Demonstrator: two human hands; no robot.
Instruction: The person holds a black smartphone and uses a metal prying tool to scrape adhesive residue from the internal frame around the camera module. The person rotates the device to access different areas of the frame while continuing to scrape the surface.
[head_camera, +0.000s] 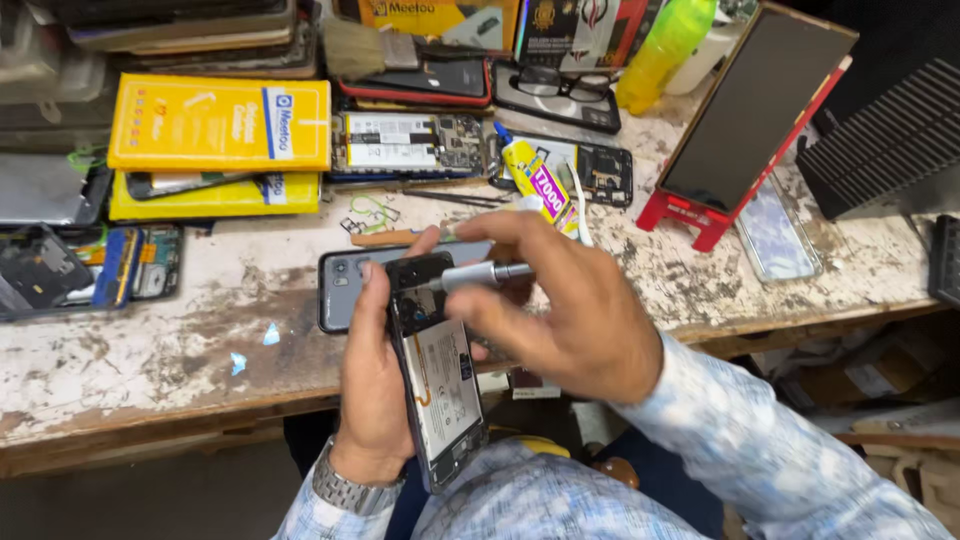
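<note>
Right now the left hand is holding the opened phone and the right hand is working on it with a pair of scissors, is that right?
Not quite. In the head view the left hand does hold the opened phone, but the right hand is working on it with a slim grey screwdriver, not scissors.

A worn, white-painted wooden counter (150, 350) with flaking, stained patches stood under bright light; a dim grey floor (150, 500) lay below.
</note>
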